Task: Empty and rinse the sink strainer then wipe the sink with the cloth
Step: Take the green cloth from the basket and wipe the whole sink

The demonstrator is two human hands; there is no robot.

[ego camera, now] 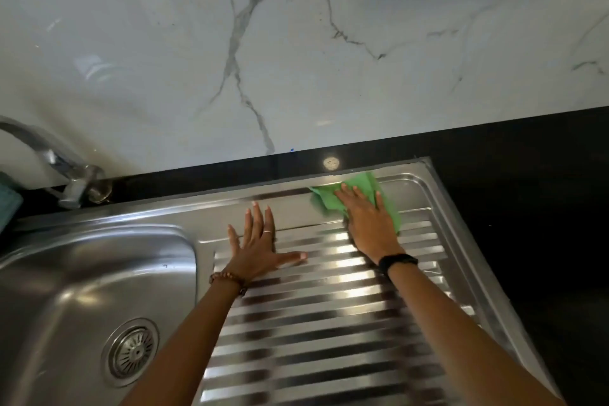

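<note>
On the draining board: both hands were down flat on the ribbed steel, right of the basin.
Right hand (365, 222): palm down on the green cloth (357, 194), fingers stretched out and only a little spread, pressing it rather than gripping it.
Cloth: spread at the far edge of the draining board (329, 323), near the back rim, its corners poking out past the fingertips and beside the wrist.
Left hand (257, 249): empty, wide open, fingers fanned and thumb out to the right, flat on the steel just beside the basin's edge.
Wrists: a black band (397, 262) on the right, a beaded bracelet (229, 278) on the left, a thin ring on one left finger.
Sink basin (49, 300): lower left, steel.
Strainer (131, 352): seated in the drain hole at the basin's bottom, well apart from both hands.
Tap (56, 165): far left, at the back, against the marble wall (296, 43).
Counter (527, 191): black, wrapping the sink's right side and back.
</note>
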